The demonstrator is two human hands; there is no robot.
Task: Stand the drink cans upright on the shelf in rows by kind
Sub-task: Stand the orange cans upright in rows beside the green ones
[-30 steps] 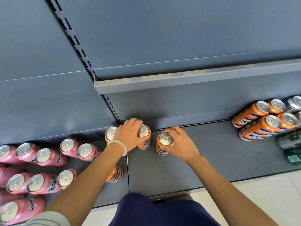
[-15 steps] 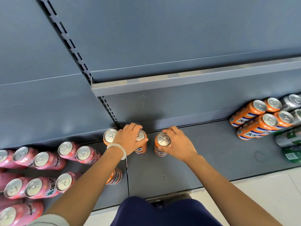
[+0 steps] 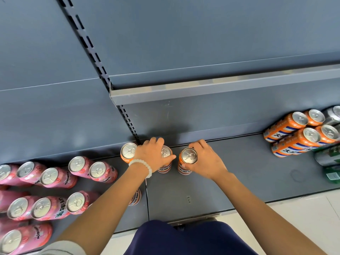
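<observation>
The dark grey shelf [image 3: 248, 166] carries pink cans [image 3: 55, 181] upright in rows at 8 o'clock. 3 orange cans [image 3: 128, 152] stand near its centre, and orange striped cans [image 3: 298, 133] cluster at 3 o'clock beside silver and green cans [image 3: 329, 159].

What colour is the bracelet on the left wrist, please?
White, a string of pale round beads, clearest in the head view.

Even, bright, diffuse light fills the scene from above. The hands cast one soft shadow on the shelf back panel [image 3: 184, 124] just behind them. Silver can tops [image 3: 128, 150] show mild glare. Wide-angle distortion bends the shelf lines and tilts cans outward at the left and right edges, where detail softens slightly.
</observation>
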